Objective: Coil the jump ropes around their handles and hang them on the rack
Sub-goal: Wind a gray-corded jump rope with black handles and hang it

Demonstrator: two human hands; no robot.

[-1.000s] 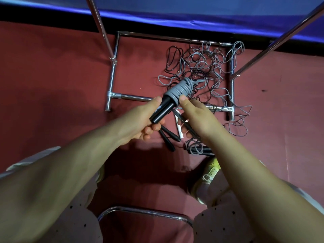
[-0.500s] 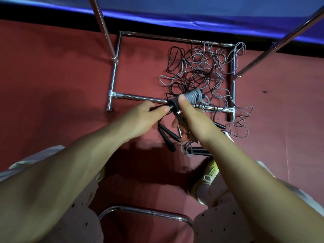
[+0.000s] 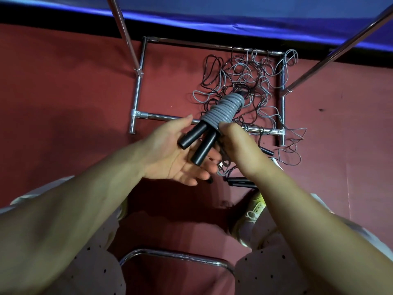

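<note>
Above the red floor (image 3: pixel 63 86), the right hand (image 3: pixel 236 143) grips a gray coiled jump rope (image 3: pixel 223 109) at its springy wraps, its two light, rigid handles (image 3: pixel 197 143) resting on the spread left hand (image 3: pixel 174 158).

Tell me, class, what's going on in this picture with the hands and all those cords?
A person is bundling jump ropes. The right hand grips a pair of black handles wound tightly with grey rope, while the left hand lies open beneath the handle ends. More grey and black ropes lie in a tangled pile on the red floor inside the chrome rack's base, with loose handles nearby. This bundle is coiled but not yet hung.
</note>
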